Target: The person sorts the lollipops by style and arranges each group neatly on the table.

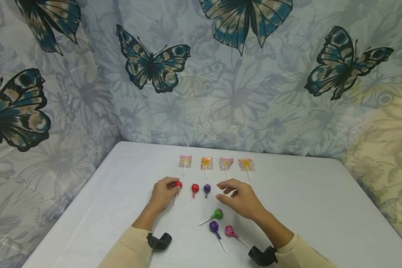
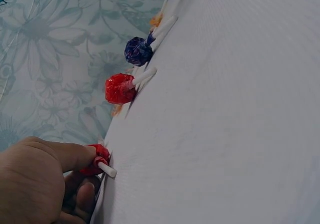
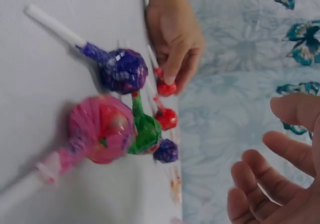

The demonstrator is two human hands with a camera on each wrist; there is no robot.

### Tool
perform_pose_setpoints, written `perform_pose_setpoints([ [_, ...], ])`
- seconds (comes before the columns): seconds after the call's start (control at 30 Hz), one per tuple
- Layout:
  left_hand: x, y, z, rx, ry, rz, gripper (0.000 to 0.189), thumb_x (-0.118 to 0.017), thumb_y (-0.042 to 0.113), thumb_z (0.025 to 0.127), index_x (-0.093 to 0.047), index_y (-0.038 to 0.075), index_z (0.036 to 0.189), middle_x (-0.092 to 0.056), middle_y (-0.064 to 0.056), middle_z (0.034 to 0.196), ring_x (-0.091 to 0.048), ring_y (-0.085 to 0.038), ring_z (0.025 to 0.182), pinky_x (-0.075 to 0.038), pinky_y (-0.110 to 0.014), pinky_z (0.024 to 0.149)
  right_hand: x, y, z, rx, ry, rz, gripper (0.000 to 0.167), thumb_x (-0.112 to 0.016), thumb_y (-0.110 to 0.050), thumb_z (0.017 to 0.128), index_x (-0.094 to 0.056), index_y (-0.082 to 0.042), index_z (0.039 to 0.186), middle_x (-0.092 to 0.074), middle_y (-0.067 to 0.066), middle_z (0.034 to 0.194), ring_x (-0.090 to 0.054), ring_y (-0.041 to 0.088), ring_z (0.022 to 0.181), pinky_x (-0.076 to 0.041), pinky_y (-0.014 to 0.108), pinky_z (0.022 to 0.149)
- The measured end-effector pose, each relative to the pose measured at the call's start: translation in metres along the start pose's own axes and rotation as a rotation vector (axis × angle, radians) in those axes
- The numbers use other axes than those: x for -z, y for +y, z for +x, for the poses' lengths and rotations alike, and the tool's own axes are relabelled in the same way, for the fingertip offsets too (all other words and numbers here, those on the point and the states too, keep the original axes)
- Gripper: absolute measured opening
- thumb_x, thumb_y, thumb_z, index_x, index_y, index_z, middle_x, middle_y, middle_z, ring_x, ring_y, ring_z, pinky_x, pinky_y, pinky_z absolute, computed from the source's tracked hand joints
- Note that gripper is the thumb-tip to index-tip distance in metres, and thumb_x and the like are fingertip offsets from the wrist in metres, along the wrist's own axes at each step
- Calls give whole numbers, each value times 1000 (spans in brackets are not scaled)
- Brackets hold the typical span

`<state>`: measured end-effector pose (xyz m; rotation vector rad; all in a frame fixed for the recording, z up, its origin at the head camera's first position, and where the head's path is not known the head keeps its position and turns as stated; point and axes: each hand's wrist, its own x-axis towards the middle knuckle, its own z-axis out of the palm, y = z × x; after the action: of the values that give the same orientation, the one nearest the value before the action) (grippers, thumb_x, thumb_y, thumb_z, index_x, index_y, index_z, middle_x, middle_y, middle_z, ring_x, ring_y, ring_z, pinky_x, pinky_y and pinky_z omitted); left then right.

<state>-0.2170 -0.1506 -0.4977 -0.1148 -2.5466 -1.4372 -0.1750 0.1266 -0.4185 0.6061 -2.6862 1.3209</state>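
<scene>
One white table (image 1: 301, 201), butterfly-print wall (image 1: 241, 119) at twelve o'clock; left hand (image 1: 162, 193) pinches red lollipop (image 1: 178, 184), right hand (image 1: 241, 199) spread

White table (image 1: 305, 201), rounded far corners. Pale blue-grey walls (image 1: 201, 119) behind and at left, covered with big faint flowers (image 1: 85, 93) and blue-and-tan butterflies (image 1: 151, 66) with black edges. Wall looks yellow at far right.

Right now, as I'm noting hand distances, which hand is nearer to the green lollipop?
Right. The right hand is just beyond the green lollipop, to its right; the left hand is farther away, to its left, pinching the leftmost red lollipop.
</scene>
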Motion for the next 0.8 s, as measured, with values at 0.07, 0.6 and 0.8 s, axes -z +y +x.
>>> perform_pose_setpoints([
  [0.07, 0, 1, 0, 3, -1, 0, 27, -72, 2, 82, -70, 2, 109, -63, -1, 86, -54, -15, 75, -47, -27, 65, -1, 0, -6, 18, 18, 5, 22, -78, -18, 81, -72, -16, 103, -66, -11, 98, -61, 16, 87, -52, 36, 74],
  [0.6, -2, 0, 0, -2, 1, 6, 27, -72, 2, 82, -71, 2, 109, -63, -1, 86, -54, -15, 75, -46, -27, 64, -20, 21, -29, -54, -4, 58, 26, -78, -17, 81, -72, -10, 105, -68, 2, 100, -58, 20, 89, -49, 31, 72],
  [0.8, -1, 0, 1, 3, 3, 13, 27, -72, 3, 82, -71, 3, 110, -63, -1, 86, -54, -15, 76, -46, -28, 65, -25, 26, -31, -44, -29, 55, 27, -77, -19, 81, -72, -11, 106, -67, 0, 100, -55, 19, 88, -48, 31, 72],
])
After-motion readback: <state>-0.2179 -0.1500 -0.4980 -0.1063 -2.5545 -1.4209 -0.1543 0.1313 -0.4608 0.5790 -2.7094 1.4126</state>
